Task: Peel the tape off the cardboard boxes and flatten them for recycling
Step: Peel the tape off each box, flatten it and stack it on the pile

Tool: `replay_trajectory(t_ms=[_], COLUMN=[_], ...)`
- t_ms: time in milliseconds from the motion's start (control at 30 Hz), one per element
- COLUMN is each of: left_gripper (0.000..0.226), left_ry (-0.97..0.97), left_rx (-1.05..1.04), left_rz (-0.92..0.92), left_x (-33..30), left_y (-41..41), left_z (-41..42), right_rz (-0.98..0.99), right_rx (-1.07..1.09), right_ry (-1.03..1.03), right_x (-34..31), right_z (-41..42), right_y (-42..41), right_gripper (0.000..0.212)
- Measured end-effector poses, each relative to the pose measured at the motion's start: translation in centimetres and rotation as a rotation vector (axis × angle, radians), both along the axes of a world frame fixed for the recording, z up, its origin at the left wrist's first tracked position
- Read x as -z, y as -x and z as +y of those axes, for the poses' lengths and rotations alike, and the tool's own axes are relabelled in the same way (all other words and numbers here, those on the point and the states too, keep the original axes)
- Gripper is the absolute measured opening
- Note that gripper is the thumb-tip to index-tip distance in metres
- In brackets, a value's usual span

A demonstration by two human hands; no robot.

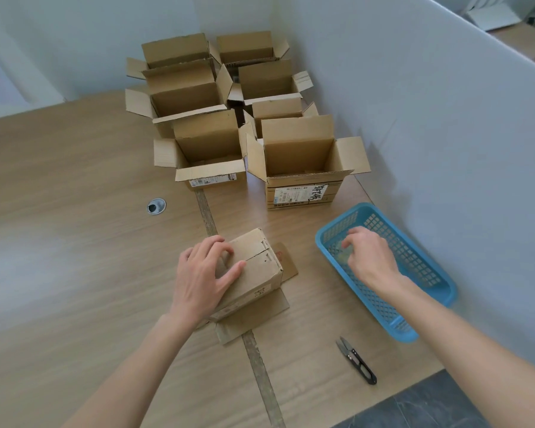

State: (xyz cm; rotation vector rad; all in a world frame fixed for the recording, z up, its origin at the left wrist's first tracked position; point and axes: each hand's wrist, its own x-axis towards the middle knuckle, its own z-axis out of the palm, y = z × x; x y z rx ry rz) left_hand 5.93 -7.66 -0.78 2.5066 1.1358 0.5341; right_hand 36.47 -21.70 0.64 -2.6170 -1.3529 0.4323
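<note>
Small cardboard box [254,270]: lower centre of the frame, upside down on the wooden table [74,273], its flaps splayed flat on the table beneath it and its bottom seam facing up.

Your left hand [204,273]: resting on top of that box, fingers spread and curved over its left edge, thumb laid along the top face.

Your right hand [369,257]: right of centre, over the blue plastic basket [426,291], fingers bent downward and bunched together; whether they pinch anything, you cannot tell. A pale crumpled scrap lies in the basket beneath them, too blurred to name.

Thread snips [357,361]: black-handled, lower right, lying on the table just below the basket's near end.

Open boxes [303,162]: a group in two rows running from the centre to the top of the frame, flaps up; the nearest two carry shipping labels.

Cable grommet [156,206]: left of centre.

White partition [445,118]: along the right.
</note>
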Motion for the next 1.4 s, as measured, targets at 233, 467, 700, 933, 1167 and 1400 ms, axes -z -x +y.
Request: replay_trajectory(t_ms=[233,467,700,933,1167,1400], left_gripper=[0.044,0.048,0.04,0.036,0.037,0.037], left_ry=[-0.011,0.171,0.18,0.197,0.217,0.245], left_rx=[-0.109,-0.151,-0.149,-0.154,-0.152,-0.157], left_rz=[-0.049,-0.01,-0.042,-0.041,-0.028,-0.038], left_x=[-0.9,-1.9,-1.3,-0.6,-1.0,-0.9], left_y=[0.9,2.5,2.4,1.7,1.5,1.5], left_z=[-0.3,-0.8,-0.8,-1.0,-0.7,-0.8], right_rz=[0.145,0.234,0.133,0.101,0.03,0.038], right_rx=[-0.396,-0.26,-0.006,0.108,-0.003,0.017], right_ry=[-0.411,-0.489,-0.44,-0.323,-0.161,-0.175], right_x=[-3.0,-3.2,-1.9,0.8,1.7,0.8], right_z=[4.0,6.4,1.2,-2.9,-3.1,-3.2], right_y=[7.3,8.2,0.1,-4.4,-4.2,-3.8], right_gripper=[0.016,0.011,0.023,0.019,0.022,0.036])
